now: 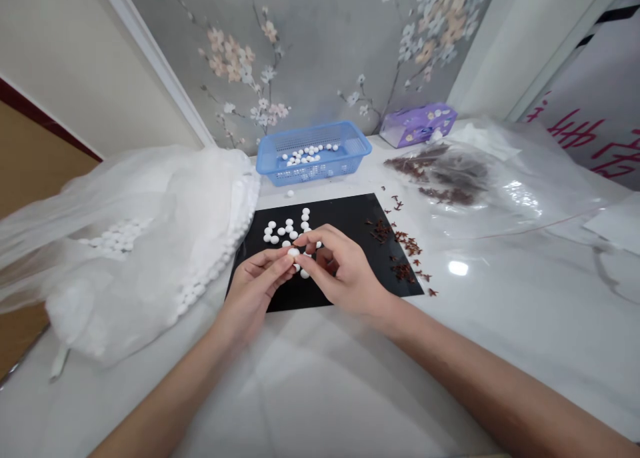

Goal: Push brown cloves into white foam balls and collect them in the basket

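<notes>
A small white ball is pinched between the fingertips of both hands. My left hand closes on it from the left, thumb and index finger touching it. From the right, my right hand has its thumb and index finger at the ball; whether a small brown piece is also between them is too small to tell. Underneath lies a black mat with several loose white balls on it, some partly hidden by my fingers. Small brown stem-like pieces are scattered over the mat's right side and the table beside it.
Behind the mat stands a blue plastic basket holding several white balls. A large clear bag of white balls bulges at left. To the right lie a clear bag with brown pieces and a purple tissue pack. One stray ball rests near the basket.
</notes>
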`<act>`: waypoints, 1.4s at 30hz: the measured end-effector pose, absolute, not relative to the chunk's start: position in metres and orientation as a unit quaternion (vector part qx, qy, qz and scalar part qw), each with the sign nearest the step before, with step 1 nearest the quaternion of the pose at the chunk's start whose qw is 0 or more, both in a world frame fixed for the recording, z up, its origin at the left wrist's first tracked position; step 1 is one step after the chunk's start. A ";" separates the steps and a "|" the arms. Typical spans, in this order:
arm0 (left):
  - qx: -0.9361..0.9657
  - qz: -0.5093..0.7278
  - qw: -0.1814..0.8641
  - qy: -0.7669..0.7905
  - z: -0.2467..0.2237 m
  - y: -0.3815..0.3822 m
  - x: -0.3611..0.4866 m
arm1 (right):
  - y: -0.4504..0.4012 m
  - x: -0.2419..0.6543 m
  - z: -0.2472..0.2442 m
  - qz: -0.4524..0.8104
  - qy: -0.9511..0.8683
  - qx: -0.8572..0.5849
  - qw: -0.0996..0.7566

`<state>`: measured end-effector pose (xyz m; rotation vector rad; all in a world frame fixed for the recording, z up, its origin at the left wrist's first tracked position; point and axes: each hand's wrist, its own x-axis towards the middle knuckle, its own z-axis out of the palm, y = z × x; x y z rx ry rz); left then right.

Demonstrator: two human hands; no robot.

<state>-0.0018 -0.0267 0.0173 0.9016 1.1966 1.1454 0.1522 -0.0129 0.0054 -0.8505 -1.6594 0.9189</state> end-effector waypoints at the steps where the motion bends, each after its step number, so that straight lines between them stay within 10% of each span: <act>1: 0.390 0.492 0.586 0.512 0.017 -0.027 -0.002 | -0.013 0.152 0.005 0.381 -0.690 -0.353 0.505; 32: 0.392 0.490 0.575 0.525 0.013 -0.025 -0.004 | -0.009 0.152 -0.001 0.347 -0.725 -0.334 0.492; 42: 0.453 0.446 0.504 0.585 0.019 -0.022 -0.004 | 0.009 0.177 0.015 0.151 -0.855 -0.407 0.284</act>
